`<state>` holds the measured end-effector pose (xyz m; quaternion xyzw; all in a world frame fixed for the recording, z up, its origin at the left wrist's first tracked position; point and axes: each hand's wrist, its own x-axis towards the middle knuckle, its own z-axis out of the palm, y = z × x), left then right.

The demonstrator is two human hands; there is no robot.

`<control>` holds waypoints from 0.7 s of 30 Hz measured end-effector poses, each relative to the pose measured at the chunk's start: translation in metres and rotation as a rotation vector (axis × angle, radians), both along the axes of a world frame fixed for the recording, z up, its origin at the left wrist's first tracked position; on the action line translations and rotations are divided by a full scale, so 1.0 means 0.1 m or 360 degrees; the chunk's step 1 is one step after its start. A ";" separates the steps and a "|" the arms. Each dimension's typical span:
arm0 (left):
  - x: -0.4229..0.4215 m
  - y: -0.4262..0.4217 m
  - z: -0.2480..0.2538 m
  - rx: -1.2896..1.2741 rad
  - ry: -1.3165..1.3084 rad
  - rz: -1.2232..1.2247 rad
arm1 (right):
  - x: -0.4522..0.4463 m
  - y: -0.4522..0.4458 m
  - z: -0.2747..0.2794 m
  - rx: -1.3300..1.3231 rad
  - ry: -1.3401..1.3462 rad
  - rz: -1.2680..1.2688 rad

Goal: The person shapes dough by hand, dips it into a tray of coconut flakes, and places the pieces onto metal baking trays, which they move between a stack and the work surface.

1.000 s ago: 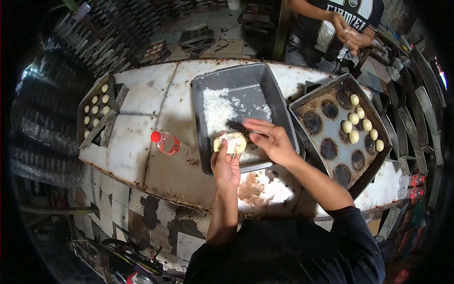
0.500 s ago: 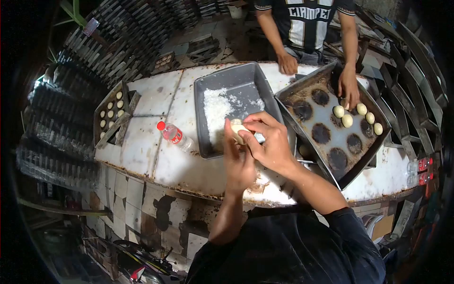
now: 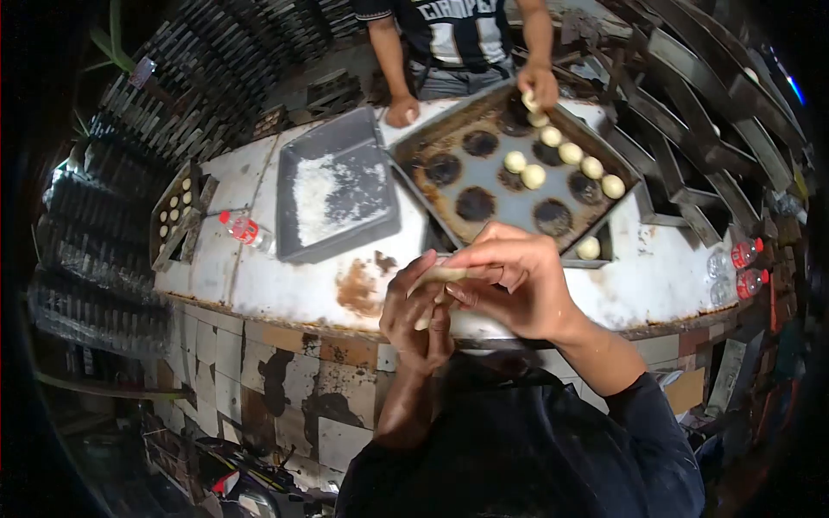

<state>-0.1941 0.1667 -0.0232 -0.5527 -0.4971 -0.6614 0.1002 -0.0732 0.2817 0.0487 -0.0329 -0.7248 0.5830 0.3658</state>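
Below and right of the grey plastic tub [image 3: 337, 138] shaped like a box, the person's two hands are close together on one soft, pale yellow lump of dough [image 3: 444, 274]. The left hand [image 3: 413, 318] wraps around the dough from underneath. The right hand [image 3: 528, 281] pinches its top edge with thumb and fingers. White flakes [image 3: 313, 200] lie inside the tub. To the left of the tub, a clear plastic bottle [image 3: 247, 231] with a red cap and red label lies on its side. To the right of the tub sits a big, rusty metal tray [image 3: 509, 205] with dark round marks and pale yellow dough balls [image 3: 570, 154]. Beyond the tub, another person's hand [image 3: 540, 85] touches a ball at the tray's far corner.
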 end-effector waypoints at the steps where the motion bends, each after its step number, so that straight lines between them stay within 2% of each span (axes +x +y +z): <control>1: 0.22 0.07 0.02 0.0027 0.0194 0.0257 | 0.23 0.02 0.05 0.0225 0.0054 -0.0043; 2: 0.48 0.06 0.07 -0.0058 0.0233 0.0426 | 0.43 0.04 0.12 0.0368 0.0076 -0.0009; 4: 0.89 0.05 0.18 -0.0458 0.0343 0.0703 | 0.75 -0.05 0.09 0.0662 0.0032 -0.0260; 5: 1.03 0.05 0.21 -0.0467 0.0340 0.0686 | 0.89 -0.03 0.07 0.0851 0.0064 -0.0360; 7: 1.25 0.09 0.28 -0.0352 -0.0133 0.0382 | 1.12 0.03 0.04 0.0861 0.0124 -0.0368; 8: 1.46 0.18 0.29 -0.0085 -0.0771 0.0087 | 1.22 0.06 0.05 0.0864 0.0193 -0.0360; 10: 1.41 0.12 0.30 -0.0039 -0.0757 -0.0603 | 1.38 0.10 0.18 0.0897 0.0239 -0.0406; 12: 1.56 0.14 0.36 0.0070 -0.1014 -0.0831 | 1.53 0.11 0.32 0.0618 0.0219 -0.0372; 13: 1.58 0.15 0.34 0.0077 -0.0898 -0.0865 | 1.64 0.05 0.42 0.0330 -0.0077 -0.0394; 14: 1.61 0.18 0.38 0.0082 -0.0887 -0.0868 | 1.68 0.03 0.36 0.0336 -0.0067 -0.0396; 16: 1.66 0.24 0.48 0.0076 -0.0443 -0.0599 | 1.73 0.03 0.15 0.0196 0.0112 -0.0164; 17: 1.67 0.27 0.46 0.0119 -0.0439 -0.0572 | 1.71 0.03 0.13 0.0305 0.0310 -0.0206; 18: 1.72 0.30 0.46 0.0184 -0.0504 -0.0445 | 1.74 -0.04 0.19 0.0370 0.0271 -0.0278; 20: 1.74 0.27 0.49 0.0133 -0.0593 0.0007 | 1.65 -0.20 0.14 0.0544 0.0376 -0.0528; 21: 1.81 0.28 0.52 0.0133 -0.0832 0.0091 | 1.65 -0.20 0.11 0.0673 0.0376 -0.0565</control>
